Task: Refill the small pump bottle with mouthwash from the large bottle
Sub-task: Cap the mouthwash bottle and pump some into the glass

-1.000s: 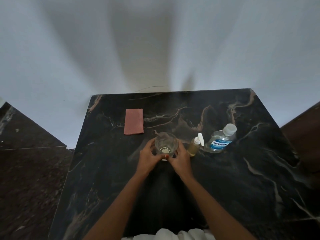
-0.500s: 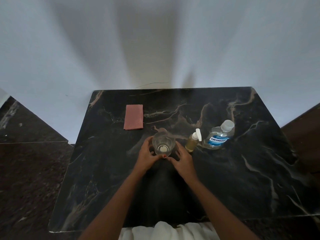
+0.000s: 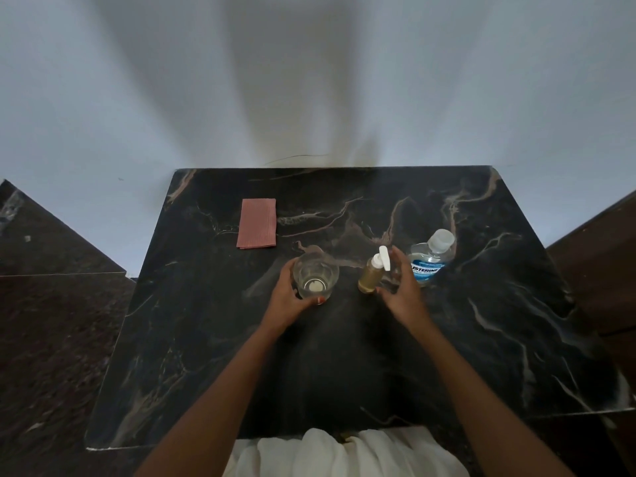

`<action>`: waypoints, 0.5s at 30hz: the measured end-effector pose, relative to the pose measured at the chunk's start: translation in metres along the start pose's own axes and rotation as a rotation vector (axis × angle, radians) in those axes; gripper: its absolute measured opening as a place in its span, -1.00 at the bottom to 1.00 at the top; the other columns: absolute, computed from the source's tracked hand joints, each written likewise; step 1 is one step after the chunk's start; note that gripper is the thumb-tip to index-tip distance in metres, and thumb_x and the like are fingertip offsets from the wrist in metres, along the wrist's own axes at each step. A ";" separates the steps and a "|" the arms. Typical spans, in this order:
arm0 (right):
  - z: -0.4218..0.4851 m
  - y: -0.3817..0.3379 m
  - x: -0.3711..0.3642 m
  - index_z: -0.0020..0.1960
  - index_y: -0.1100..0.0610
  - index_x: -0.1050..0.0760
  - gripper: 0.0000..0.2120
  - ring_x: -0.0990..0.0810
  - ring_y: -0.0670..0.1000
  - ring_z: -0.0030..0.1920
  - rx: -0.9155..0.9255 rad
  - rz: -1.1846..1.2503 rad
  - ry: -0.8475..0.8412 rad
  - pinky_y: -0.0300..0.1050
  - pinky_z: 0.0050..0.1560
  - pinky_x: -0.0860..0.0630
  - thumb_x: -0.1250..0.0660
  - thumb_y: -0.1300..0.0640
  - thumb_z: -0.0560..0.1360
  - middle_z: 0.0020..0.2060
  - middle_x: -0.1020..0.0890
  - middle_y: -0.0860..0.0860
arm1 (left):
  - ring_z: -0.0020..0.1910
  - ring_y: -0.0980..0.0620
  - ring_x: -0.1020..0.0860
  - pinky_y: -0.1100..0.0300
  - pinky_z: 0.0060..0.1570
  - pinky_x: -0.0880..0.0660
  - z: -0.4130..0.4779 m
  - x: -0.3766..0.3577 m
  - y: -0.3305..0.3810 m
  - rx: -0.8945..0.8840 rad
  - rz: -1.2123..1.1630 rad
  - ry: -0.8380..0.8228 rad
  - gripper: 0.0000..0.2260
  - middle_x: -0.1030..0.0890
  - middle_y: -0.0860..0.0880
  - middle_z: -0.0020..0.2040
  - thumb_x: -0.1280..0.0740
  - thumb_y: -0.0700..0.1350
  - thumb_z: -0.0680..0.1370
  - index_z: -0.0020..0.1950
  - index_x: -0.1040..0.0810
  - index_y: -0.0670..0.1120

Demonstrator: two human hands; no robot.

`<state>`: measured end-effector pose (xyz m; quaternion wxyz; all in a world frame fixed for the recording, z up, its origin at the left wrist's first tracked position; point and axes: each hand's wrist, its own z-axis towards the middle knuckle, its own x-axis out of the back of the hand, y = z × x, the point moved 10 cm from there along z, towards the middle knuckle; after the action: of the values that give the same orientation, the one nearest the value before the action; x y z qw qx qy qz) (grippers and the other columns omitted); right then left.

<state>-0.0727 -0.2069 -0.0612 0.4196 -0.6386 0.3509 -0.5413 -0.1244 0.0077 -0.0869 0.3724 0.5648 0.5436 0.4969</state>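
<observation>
A small pump bottle (image 3: pixel 369 277) with amber liquid and a white pump head stands at the table's middle. Just right of it stands the large clear mouthwash bottle (image 3: pixel 430 261) with a blue label and a pale cap. My right hand (image 3: pixel 401 292) hovers between the two with fingers spread, close beside the pump bottle and not closed on it. My left hand (image 3: pixel 287 297) wraps the left side of a clear drinking glass (image 3: pixel 315 275) that stands left of the pump bottle.
A folded pink cloth (image 3: pixel 257 223) lies at the back left of the black marble table (image 3: pixel 481 339). A white wall rises behind the table. White fabric shows at the near edge.
My right hand has let go of the glass and moved right toward the pump bottle. The left hand stays on the glass. The view has shifted slightly.
</observation>
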 end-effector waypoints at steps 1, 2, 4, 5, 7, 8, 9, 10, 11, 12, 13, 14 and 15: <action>0.006 0.000 -0.005 0.41 0.04 -0.15 -0.26 -0.31 -0.03 0.32 -0.005 -0.005 -0.062 -0.24 0.22 -0.34 -0.35 0.46 0.37 0.36 -0.32 0.03 | 0.25 0.10 -0.33 0.13 0.26 -0.33 0.000 0.000 0.000 0.005 0.005 0.000 -0.21 -0.30 0.10 0.25 -0.51 -0.24 0.29 0.40 -0.15 -0.02; 0.011 0.001 -0.008 0.41 0.07 -0.16 -0.29 -0.31 0.00 0.34 -0.010 -0.021 -0.108 -0.32 0.19 -0.35 -0.33 0.46 0.39 0.37 -0.32 0.06 | 0.25 0.11 -0.32 0.14 0.26 -0.33 0.000 0.000 0.000 0.009 0.009 -0.001 -0.21 -0.30 0.10 0.25 -0.51 -0.24 0.29 0.39 -0.16 -0.02; 0.021 0.002 -0.011 0.39 0.15 -0.19 -0.38 -0.32 0.08 0.35 -0.017 -0.065 -0.169 -0.33 0.19 -0.35 -0.30 0.45 0.41 0.36 -0.35 0.13 | 0.25 0.11 -0.33 0.14 0.25 -0.33 -0.001 0.000 0.000 0.008 0.010 0.000 -0.22 -0.30 0.10 0.24 -0.51 -0.24 0.29 0.38 -0.17 -0.01; 0.025 0.003 -0.013 0.39 0.18 -0.21 -0.41 -0.33 0.11 0.35 -0.025 -0.080 -0.190 -0.21 0.25 -0.35 -0.29 0.44 0.43 0.35 -0.37 0.15 | 0.25 0.10 -0.34 0.14 0.25 -0.34 -0.001 0.000 0.000 0.004 0.008 0.000 -0.23 -0.31 0.10 0.24 -0.51 -0.24 0.29 0.37 -0.18 -0.01; 0.030 0.007 -0.015 0.38 0.19 -0.24 -0.47 -0.36 0.15 0.34 -0.056 -0.090 -0.217 0.03 0.32 -0.34 -0.26 0.42 0.46 0.32 -0.40 0.17 | 0.25 0.08 -0.35 0.11 0.26 -0.35 -0.002 0.000 0.001 0.002 0.002 0.002 -0.25 -0.32 0.09 0.24 -0.51 -0.24 0.29 0.36 -0.19 0.00; 0.030 0.009 -0.015 0.38 0.18 -0.25 -0.48 -0.37 0.14 0.33 -0.069 -0.091 -0.221 0.05 0.31 -0.35 -0.26 0.41 0.46 0.32 -0.40 0.17 | 0.25 0.07 -0.35 0.10 0.26 -0.35 -0.001 0.000 0.001 0.002 0.002 0.002 -0.25 -0.32 0.10 0.24 -0.51 -0.23 0.29 0.36 -0.20 0.01; 0.029 0.009 -0.016 0.38 0.16 -0.24 -0.47 -0.39 0.11 0.31 -0.070 -0.085 -0.219 0.01 0.28 -0.38 -0.27 0.40 0.46 0.31 -0.41 0.16 | 0.24 0.07 -0.36 0.11 0.25 -0.36 -0.001 0.000 0.001 0.001 0.000 0.000 -0.27 -0.33 0.11 0.22 -0.51 -0.22 0.29 0.34 -0.20 0.03; 0.028 0.008 -0.015 0.37 0.11 -0.21 -0.43 -0.42 0.06 0.27 -0.058 -0.069 -0.210 -0.09 0.22 -0.43 -0.29 0.41 0.44 0.30 -0.41 0.14 | 0.23 0.08 -0.36 0.13 0.23 -0.36 -0.001 -0.001 0.001 -0.001 -0.005 -0.003 -0.28 -0.33 0.13 0.20 -0.51 -0.22 0.29 0.31 -0.21 0.07; 0.025 0.005 -0.014 0.37 0.05 -0.19 -0.36 -0.44 0.00 0.23 -0.035 -0.050 -0.195 -0.19 0.16 -0.45 -0.33 0.42 0.41 0.27 -0.42 0.10 | 0.22 0.08 -0.37 0.14 0.21 -0.37 -0.001 -0.001 0.002 -0.004 -0.012 -0.005 -0.29 -0.34 0.14 0.18 -0.51 -0.22 0.29 0.29 -0.21 0.09; 0.022 0.002 -0.013 0.36 0.00 -0.17 -0.30 -0.45 -0.05 0.20 -0.008 -0.036 -0.175 -0.23 0.13 -0.46 -0.37 0.42 0.37 0.23 -0.43 0.05 | 0.22 0.08 -0.38 0.14 0.21 -0.37 0.000 -0.001 0.002 -0.005 -0.018 -0.003 -0.30 -0.34 0.14 0.18 -0.51 -0.22 0.29 0.28 -0.21 0.11; 0.019 -0.001 -0.013 0.35 -0.02 -0.16 -0.26 -0.46 -0.06 0.18 0.018 -0.036 -0.149 -0.21 0.14 -0.46 -0.42 0.41 0.33 0.19 -0.43 0.01 | 0.22 0.07 -0.38 0.13 0.22 -0.38 0.000 0.000 0.001 -0.005 -0.022 0.000 -0.30 -0.34 0.12 0.19 -0.51 -0.22 0.29 0.28 -0.21 0.10; 0.016 -0.002 -0.012 0.34 0.01 -0.16 -0.24 -0.46 -0.04 0.19 0.048 -0.052 -0.118 -0.15 0.17 -0.45 -0.46 0.37 0.31 0.16 -0.43 -0.01 | 0.23 0.06 -0.39 0.12 0.23 -0.38 0.000 0.000 0.000 -0.005 -0.026 0.005 -0.29 -0.35 0.11 0.20 -0.51 -0.22 0.29 0.29 -0.22 0.09; 0.012 -0.005 -0.012 0.35 0.05 -0.16 -0.23 -0.47 0.01 0.19 0.084 -0.078 -0.083 -0.11 0.20 -0.43 -0.49 0.34 0.28 0.15 -0.43 0.01 | 0.23 0.05 -0.39 0.10 0.23 -0.39 0.000 0.000 -0.001 -0.005 -0.029 0.012 -0.29 -0.35 0.11 0.20 -0.52 -0.23 0.29 0.29 -0.22 0.09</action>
<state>-0.0629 -0.1927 -0.0624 0.4388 -0.6556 0.2851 -0.5445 -0.1244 0.0080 -0.0875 0.3779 0.5529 0.5526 0.4961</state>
